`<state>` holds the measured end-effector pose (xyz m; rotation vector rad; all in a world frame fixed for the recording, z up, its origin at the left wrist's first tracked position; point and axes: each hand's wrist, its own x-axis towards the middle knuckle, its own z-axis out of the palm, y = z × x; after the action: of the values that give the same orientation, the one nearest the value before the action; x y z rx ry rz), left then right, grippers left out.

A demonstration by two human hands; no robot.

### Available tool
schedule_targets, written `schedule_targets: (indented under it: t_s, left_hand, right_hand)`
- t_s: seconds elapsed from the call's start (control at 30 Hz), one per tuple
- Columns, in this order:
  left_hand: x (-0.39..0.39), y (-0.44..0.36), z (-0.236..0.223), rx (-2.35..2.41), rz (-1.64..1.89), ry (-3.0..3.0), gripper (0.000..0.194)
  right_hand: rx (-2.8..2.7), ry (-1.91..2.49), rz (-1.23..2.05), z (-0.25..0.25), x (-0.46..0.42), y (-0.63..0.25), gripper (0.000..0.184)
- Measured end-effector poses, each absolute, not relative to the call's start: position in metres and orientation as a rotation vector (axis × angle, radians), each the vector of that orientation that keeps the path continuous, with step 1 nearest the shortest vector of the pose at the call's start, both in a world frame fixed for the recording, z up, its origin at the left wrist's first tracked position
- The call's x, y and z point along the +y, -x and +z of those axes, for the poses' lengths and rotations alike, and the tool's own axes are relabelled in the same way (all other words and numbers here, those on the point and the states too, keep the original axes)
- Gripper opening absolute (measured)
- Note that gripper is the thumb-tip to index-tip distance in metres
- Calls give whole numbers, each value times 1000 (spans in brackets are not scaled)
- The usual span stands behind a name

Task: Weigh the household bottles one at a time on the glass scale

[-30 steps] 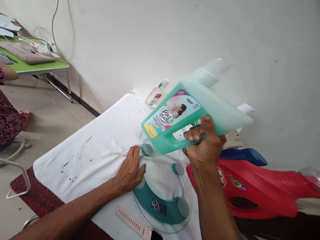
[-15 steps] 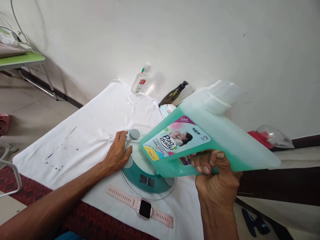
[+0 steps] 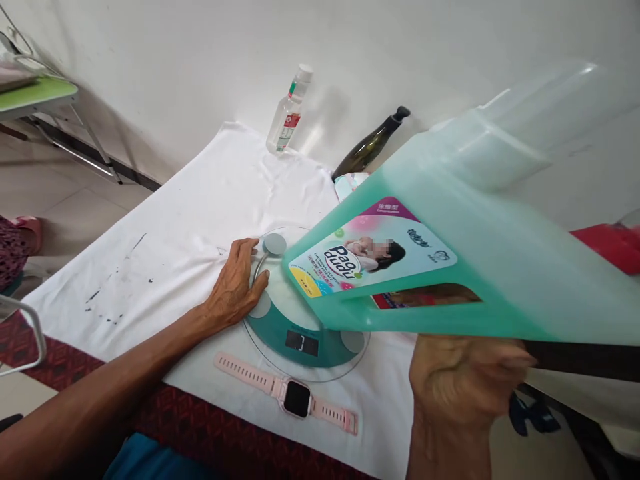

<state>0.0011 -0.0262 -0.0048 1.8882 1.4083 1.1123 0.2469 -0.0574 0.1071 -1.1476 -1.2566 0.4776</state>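
My left hand (image 3: 235,280) grips the left edge of a round glass scale (image 3: 285,350) with a teal band, grey discs and a small display. Its thumb lies over the glass; the undersides of the fingers are hidden. A big translucent jug of green liquid (image 3: 340,313), labelled "Pao dudu", hangs tilted in the air over the scale's right side. My right hand (image 3: 465,380) is closed on it from below, partly blurred, with most fingers hidden behind the jug. A pink smartwatch (image 3: 297,398) with its strap laid out flat lies in front of the scale.
A clear bottle (image 3: 287,123) and a dark pump bottle (image 3: 367,150) stand by the wall at the back of the white cloth (image 3: 200,193). A packet (image 3: 347,185) is partly behind the jug. A green-topped table (image 3: 40,93) is at left.
The jug has come up, nearer to me and to the right, and my right hand has turned so its fingers are now hidden. My left hand stays on the scale. The view has shifted slightly.
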Motion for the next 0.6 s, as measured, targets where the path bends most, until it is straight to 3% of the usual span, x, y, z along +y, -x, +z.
schedule_targets:
  t_s: [0.27,0.6]
  left_hand:
    - [-26,0,-1,1447,1063,-1905,49]
    - [-25,0,4,1502,1014,-1953,48]
  right_hand:
    - [-1155,1602,140,29,-114,-275,50]
    - [-1076,1641,480,-1,-113,-276,57]
